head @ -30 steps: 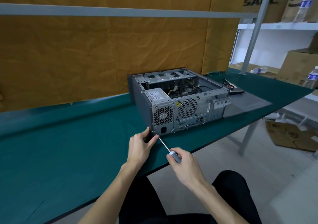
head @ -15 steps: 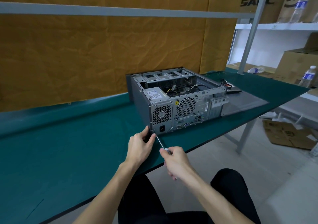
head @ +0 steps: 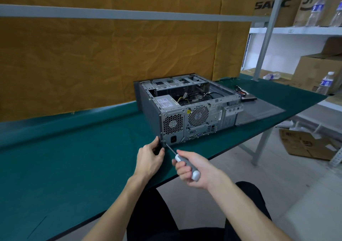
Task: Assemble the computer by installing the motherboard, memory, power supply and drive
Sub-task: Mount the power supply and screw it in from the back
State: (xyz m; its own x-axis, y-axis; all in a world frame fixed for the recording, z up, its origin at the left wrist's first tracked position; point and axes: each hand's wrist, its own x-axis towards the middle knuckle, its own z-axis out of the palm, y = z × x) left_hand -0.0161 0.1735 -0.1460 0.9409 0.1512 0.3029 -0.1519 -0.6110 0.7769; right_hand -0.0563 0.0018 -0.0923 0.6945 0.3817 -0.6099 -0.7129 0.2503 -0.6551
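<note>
The right hand (head: 196, 168) grips a screwdriver (head: 185, 162), its tip at the lower rear corner of the case (head: 185, 109). The left hand (head: 149, 159) holds that same corner between curled fingers and thumb. The case lies open-topped on the green surface (head: 74, 157), its power supply (head: 165, 101) seated inside at the rear.

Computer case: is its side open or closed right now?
Open. The computer case lies on its side, uncovered on top, with the power supply and cables visible inside.
</note>
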